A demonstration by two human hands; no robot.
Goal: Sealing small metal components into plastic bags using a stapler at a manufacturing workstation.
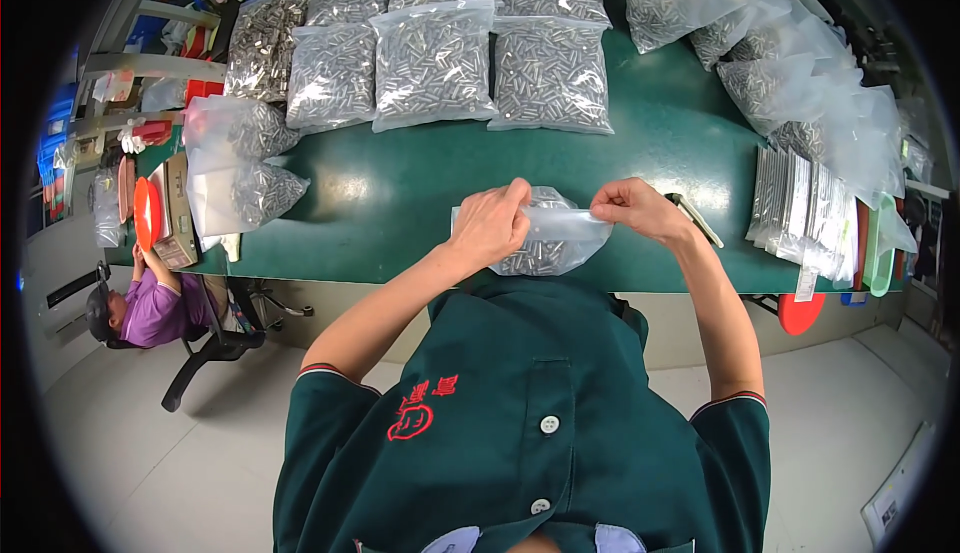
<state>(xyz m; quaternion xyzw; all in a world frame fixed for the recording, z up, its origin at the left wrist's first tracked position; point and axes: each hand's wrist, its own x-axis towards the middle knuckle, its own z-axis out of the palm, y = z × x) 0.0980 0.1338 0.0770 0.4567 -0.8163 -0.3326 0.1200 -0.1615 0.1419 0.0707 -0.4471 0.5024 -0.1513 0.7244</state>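
Observation:
A clear plastic bag of small metal pins lies at the near edge of the green table, close to my body. My left hand is closed on the left part of its top strip, fingers curled with the thumb against them. At the other end of the strip, my right hand pinches the plastic between thumb and fingertips. The strip is stretched flat between both hands, and pins show above and below it. Just beyond my right wrist lies a slim pale-and-dark tool, partly hidden.
Filled flat bags stand in rows at the back. More pin bags lie at the right, above a stack of white-labelled packets and a green tray. Upright bags stand left. A person in purple sits at far left.

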